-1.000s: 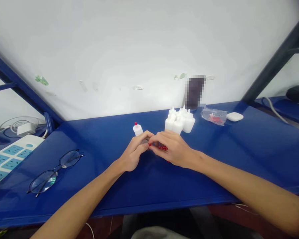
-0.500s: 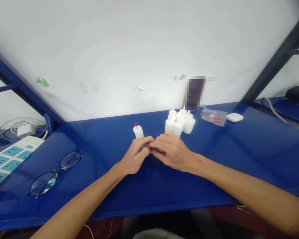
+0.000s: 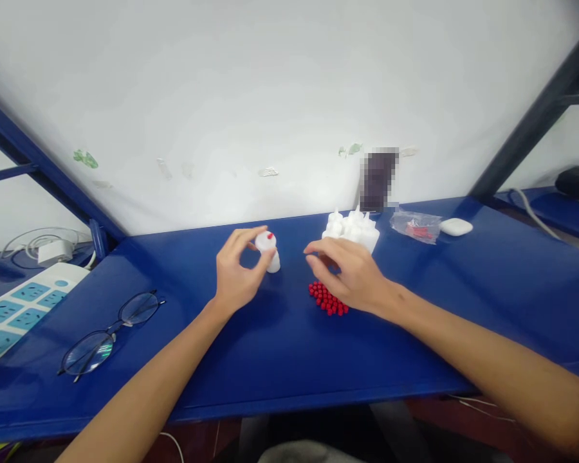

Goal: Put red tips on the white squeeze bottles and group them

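Note:
My left hand (image 3: 236, 273) grips a small white dropper bottle (image 3: 264, 242) with a red cap between thumb and fingers. A white bottle body (image 3: 273, 265) shows just below that bottle's top; whether it belongs to a second bottle behind, I cannot tell. My right hand (image 3: 352, 270) hovers beside a pile of small red caps (image 3: 329, 299) on the blue table. Its thumb and index finger are slightly apart, with nothing visible between them. Behind it, partly covered, stands a cluster of several white bottles (image 3: 350, 226) with bare pointed tips.
Eyeglasses (image 3: 110, 334) and a power strip (image 3: 26, 312) lie to the left on the blue table (image 3: 251, 360). At the back right are a clear plastic bag (image 3: 417, 226) with red pieces, a white rounded case (image 3: 456, 227) and a pixelated dark object (image 3: 379, 180) by the wall.
My hands have come apart. The left has moved left and up with the bottle to where a red-capped bottle stood; the right has lifted, uncovering the pile of red caps.

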Demonstrator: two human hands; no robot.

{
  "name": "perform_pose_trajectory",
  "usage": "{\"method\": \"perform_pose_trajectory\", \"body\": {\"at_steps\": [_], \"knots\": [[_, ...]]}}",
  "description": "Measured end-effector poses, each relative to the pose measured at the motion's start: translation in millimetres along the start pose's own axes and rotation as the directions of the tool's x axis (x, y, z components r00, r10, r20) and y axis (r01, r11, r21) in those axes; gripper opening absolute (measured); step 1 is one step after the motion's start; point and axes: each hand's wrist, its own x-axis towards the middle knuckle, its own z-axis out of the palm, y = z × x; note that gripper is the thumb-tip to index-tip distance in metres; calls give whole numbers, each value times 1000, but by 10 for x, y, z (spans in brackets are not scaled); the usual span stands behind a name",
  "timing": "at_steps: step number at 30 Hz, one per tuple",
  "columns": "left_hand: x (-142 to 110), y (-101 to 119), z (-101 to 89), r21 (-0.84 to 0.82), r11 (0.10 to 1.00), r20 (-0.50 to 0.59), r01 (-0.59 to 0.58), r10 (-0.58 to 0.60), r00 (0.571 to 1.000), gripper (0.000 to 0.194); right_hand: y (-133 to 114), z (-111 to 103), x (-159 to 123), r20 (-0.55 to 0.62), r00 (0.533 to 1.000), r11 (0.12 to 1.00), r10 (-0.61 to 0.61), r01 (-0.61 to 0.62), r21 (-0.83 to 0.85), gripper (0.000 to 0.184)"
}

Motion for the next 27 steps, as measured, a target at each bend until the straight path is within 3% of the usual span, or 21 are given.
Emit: {"method": "perform_pose_trajectory", "body": {"at_steps": [2,3,6,8,11,22,27], "knots": [[18,-94,23,-66,988,-73,139,-144,987,34,69,-131,57,83,992,978,95,-78,-195,22],[26,-137,29,-83,978,-75,191,-198,977,35,110,-205,83,127,970,937,207,-159,-310,23],[35,-219,28,-89,958,-23,273,-276,961,33,236,-403,125,188,842,755,506,-327,-568,31],[33,-234,22,-70,958,32,279,-278,960,32,302,-476,118,215,767,676,604,-350,-649,36],[34,-227,19,-42,958,92,284,-280,956,31,347,-493,87,273,700,643,660,-338,-687,41],[57,-206,51,-78,957,116,279,-269,956,28,285,-446,106,351,692,719,631,-351,-599,29],[69,-209,59,-75,953,151,292,-279,948,27,293,-417,98,306,710,712,634,-381,-590,30]]}}
